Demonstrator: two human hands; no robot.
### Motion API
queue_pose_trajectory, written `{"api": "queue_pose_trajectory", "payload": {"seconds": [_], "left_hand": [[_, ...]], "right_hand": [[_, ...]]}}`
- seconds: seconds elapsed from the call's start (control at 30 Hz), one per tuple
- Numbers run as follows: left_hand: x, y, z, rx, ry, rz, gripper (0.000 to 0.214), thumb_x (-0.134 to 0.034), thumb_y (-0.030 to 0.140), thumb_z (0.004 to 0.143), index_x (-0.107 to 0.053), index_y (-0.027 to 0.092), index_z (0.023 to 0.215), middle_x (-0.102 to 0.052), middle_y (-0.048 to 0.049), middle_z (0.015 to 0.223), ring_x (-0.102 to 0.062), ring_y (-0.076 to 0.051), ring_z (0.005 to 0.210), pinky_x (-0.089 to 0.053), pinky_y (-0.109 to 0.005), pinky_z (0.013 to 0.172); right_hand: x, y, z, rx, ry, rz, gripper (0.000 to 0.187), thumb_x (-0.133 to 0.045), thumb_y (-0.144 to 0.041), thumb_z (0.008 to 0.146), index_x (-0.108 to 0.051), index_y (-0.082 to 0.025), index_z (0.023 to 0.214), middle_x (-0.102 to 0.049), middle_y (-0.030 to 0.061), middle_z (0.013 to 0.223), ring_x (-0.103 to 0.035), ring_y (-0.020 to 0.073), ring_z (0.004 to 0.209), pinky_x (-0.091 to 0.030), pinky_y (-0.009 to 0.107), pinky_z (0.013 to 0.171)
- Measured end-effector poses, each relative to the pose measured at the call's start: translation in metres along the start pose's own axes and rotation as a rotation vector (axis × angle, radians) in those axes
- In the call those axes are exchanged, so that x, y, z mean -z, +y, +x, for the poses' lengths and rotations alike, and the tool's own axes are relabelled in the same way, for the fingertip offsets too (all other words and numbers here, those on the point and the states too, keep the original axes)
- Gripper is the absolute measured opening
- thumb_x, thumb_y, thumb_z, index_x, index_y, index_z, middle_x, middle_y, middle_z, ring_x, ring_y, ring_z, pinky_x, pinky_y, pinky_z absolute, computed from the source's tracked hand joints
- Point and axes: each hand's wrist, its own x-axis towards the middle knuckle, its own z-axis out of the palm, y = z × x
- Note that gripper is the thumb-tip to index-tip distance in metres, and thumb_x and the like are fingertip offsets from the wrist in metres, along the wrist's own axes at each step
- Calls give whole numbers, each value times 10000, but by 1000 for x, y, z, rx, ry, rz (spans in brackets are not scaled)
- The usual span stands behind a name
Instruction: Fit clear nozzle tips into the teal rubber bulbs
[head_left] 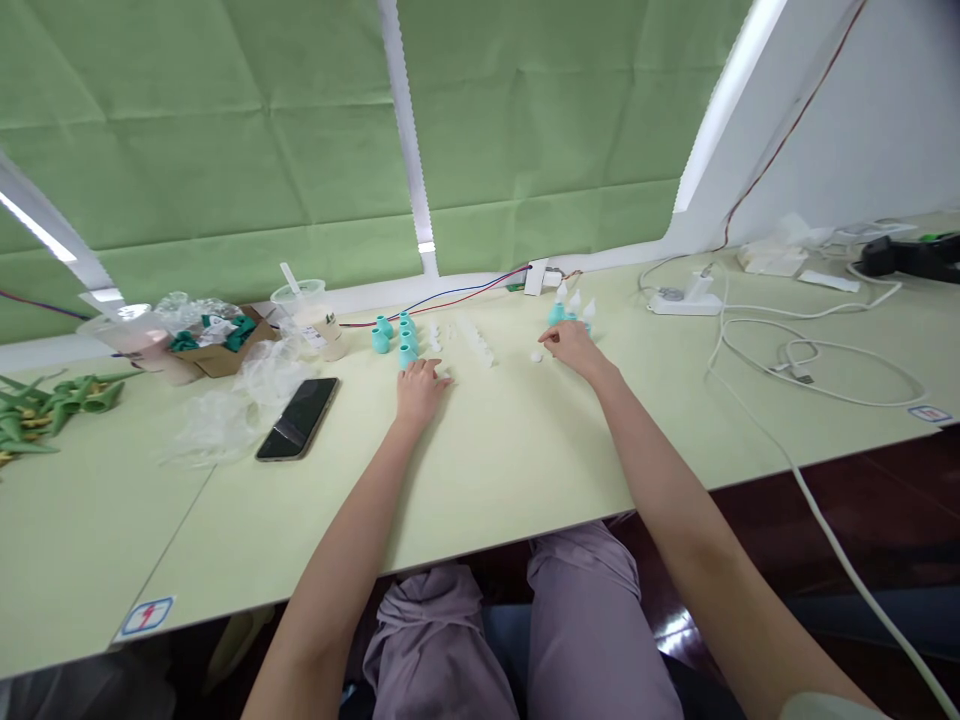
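Head view: your left hand [420, 392] curls loosely by turquoise pots [406, 338] near the tabletop's [510, 450] far edge; your right hand [573, 346], fingers narrowed, is beside a white piece [536, 356]. I cannot tell if either holds anything. You're seemingly handling small parts; precise pinching seems called for.

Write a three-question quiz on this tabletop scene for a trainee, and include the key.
1. True or false: the phone lies to the left of the left hand.
2. Which hand is nearer the white power strip?
3. Just beyond the left hand stand small rounded pieces. Their colour is: a) orange, b) turquoise, c) black.

Key: 1. True. 2. The right hand. 3. b.
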Motion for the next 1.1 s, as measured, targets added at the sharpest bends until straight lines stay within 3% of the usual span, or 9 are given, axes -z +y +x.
{"api": "queue_pose_trajectory", "payload": {"seconds": [0.17,0.3,0.37,0.47,0.6,0.8,0.9,1.0,1.1], "left_hand": [[14,-7,3,179,286,-69,298,-501,333,832,-522,194,1094,-560,-107,969,-482,-269,961,-369,-400,848],[23,-18,5,338,372,-130,349,-516,317,818,-475,164,1128,-495,-149,1069,-429,-295,1038,-340,-438,898],[25,-18,5,319,381,-125,363,-513,319,821,-466,164,1146,-476,-153,1104,-409,-299,1067,-326,-441,916],[21,-6,5,130,298,-100,344,-505,308,832,-483,188,1153,-482,-129,1125,-416,-281,1071,-325,-418,929],[6,24,15,-81,60,-69,375,-559,320,807,-512,210,1162,-513,-108,1125,-441,-278,1055,-366,-392,875],[-16,56,39,-64,-62,-23,422,-668,300,726,-564,218,1127,-533,-115,1116,-441,-307,1073,-379,-403,835],[-23,58,43,-109,-82,-55,324,-669,231,721,-603,244,1039,-586,-84,1017,-472,-281,1024,-371,-389,824],[-27,58,40,-104,-46,-143,216,-667,211,714,-618,238,922,-627,-52,904,-505,-245,950,-366,-371,818],[-25,58,35,-66,-6,-341,163,-667,223,697,-605,217,847,-648,-24,874,-531,-192,847,-386,-331,786]], "right_hand": [[-9,9,-1,43,-75,-38,171,-543,-154,753,-713,-155,762,-657,62,720,-548,158,664,-395,253,655],[-15,16,3,102,-71,-70,116,-604,-182,748,-713,-141,748,-632,56,685,-538,163,678,-387,258,647],[-17,18,4,120,-68,-66,112,-605,-155,748,-714,-133,739,-630,61,685,-537,163,677,-384,255,635],[-16,17,4,124,-63,-35,122,-594,-121,748,-715,-134,732,-640,65,705,-549,159,687,-389,245,626],[-15,12,4,102,-76,-39,128,-593,-93,736,-710,-138,714,-653,67,723,-563,159,685,-405,247,641],[-10,14,3,64,-122,14,133,-597,-54,712,-703,-132,731,-638,46,634,-578,149,645,-442,252,663],[-1,13,4,67,-9,108,199,-530,-32,738,-700,-121,787,-651,54,665,-589,138,621,-471,263,674],[8,-1,6,32,92,379,216,-530,-60,743,-692,-122,871,-667,59,719,-610,132,583,-505,270,650],[9,-25,5,-7,94,697,142,-626,-157,704,-691,-135,828,-673,50,709,-633,149,573,-516,261,589]]}}
